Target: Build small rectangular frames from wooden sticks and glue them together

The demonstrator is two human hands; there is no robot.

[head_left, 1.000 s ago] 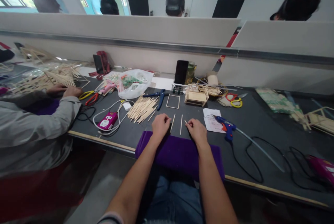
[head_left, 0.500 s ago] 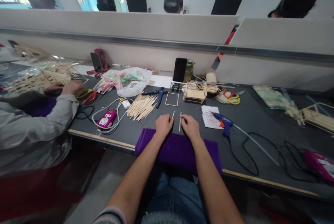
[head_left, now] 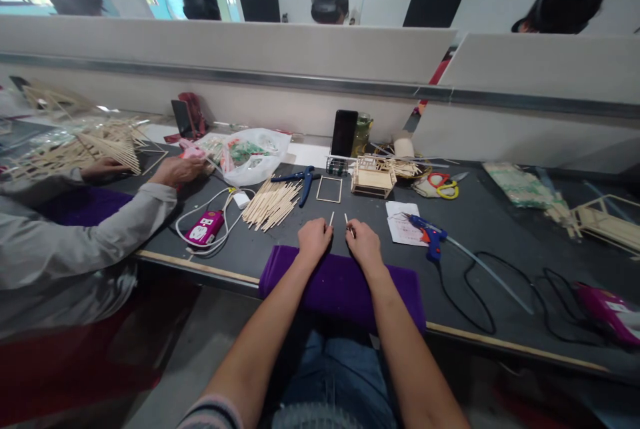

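My left hand [head_left: 314, 237] is closed on a thin wooden stick [head_left: 332, 218], whose tip sticks out past the fingers. Across a small gap, my right hand [head_left: 363, 239] grips a second wooden stick [head_left: 346, 218], mostly covered by the fingers. Both hands rest low at the table's front, over the far edge of a purple cloth pad [head_left: 340, 285]. Beyond them lies a square stick frame [head_left: 329, 190]. Behind and to the right stands a small stick-built model [head_left: 373, 179]. A pile of loose sticks [head_left: 271, 205] and blue cutters [head_left: 304, 182] lie to the left.
A blue glue gun [head_left: 429, 232] lies by a paper [head_left: 403, 222] on the right, its cord trailing. Scissors [head_left: 447, 185], a phone [head_left: 345, 134] and a plastic bag [head_left: 259, 154] sit farther back. A co-worker's hand [head_left: 181, 170] is at left, near a pink power strip [head_left: 205, 229].
The stick in my right hand shows less; its lower part is now covered by the fingers. My left hand stays put. The co-worker's nearer hand has reached right toward a pink tool.
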